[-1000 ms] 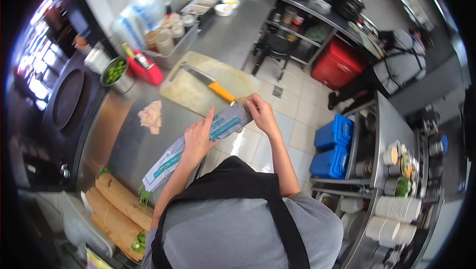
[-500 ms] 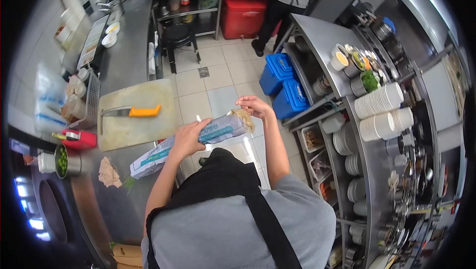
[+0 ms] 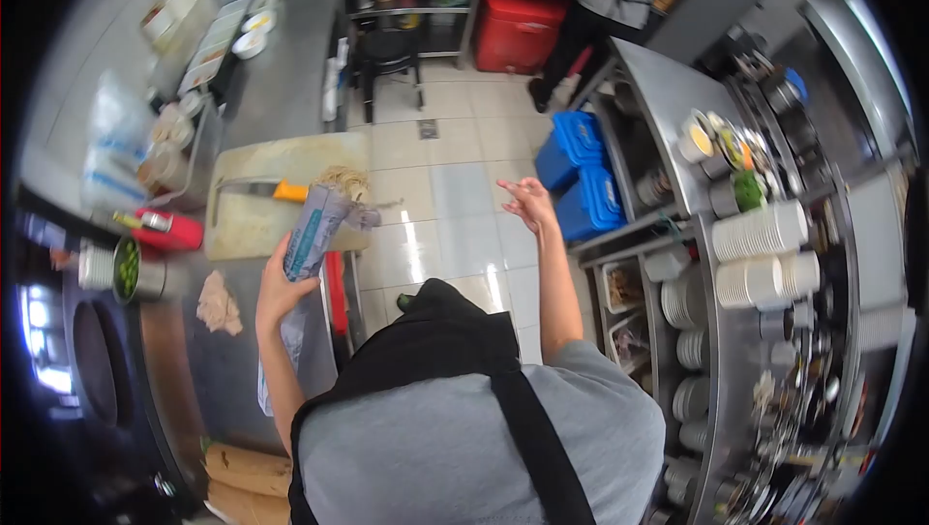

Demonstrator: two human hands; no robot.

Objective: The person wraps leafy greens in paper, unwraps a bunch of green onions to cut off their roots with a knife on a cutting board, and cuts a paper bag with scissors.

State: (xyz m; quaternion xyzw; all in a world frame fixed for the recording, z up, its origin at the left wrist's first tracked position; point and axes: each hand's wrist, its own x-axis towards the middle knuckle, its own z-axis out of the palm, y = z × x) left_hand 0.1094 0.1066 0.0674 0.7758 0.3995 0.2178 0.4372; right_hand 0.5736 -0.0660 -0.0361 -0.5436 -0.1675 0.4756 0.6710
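Hand (left) (image 3: 281,290) wrapped round paper-covered bundle (image 3: 314,230), left of frame center | overlaps cutting board (image 3: 254,227) in view | probably light, bendy, slick wrap; best held mid-length | right hand (image 3: 530,205), right of center: empty, fingers spread

A head-worn camera looks forward and steeply down, with the wearer's grey shirt (image 3: 484,448) nearest at the bottom. The left hand (image 3: 282,288) and right hand (image 3: 529,204) sit mid-view. The wide, dark-cornered picture spans a steel counter (image 3: 227,360) at left, floor (image 3: 455,143) ahead and shelving (image 3: 668,90) at right.
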